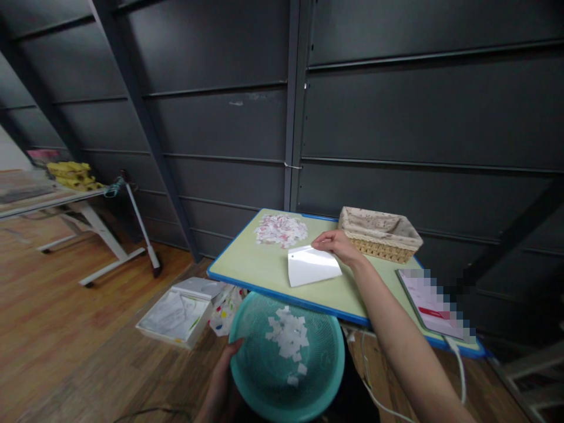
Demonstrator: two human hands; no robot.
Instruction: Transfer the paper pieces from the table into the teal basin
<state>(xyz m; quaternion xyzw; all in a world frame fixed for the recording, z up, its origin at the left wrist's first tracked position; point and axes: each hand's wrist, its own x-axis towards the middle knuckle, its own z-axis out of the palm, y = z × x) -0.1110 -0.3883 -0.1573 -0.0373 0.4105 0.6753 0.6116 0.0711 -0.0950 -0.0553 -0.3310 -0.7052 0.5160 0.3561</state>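
My right hand [335, 244] is closed, pinching the top edge of a glossy white sheet [312, 267] over the table. The sheet curves and has a small dark spot near its upper left corner. At the rim of a teal mesh basket [247, 385], my left hand [225, 365] grips the left side; its thumb shows and the other fingers are hidden. Small white square pieces [288, 335] lie in the basket, which sits below the table's front edge. Behind the sheet, a pile of white and reddish scraps [281, 230] is spread on the table.
The pale green table [247, 267] has a blue edge. A cloth-lined wicker basket [383, 249] and a tablet [434, 302] with a white cable stand on its right. An open white box [176, 314] lies on the floor at left. A dark panelled wall [229, 129] rises behind.
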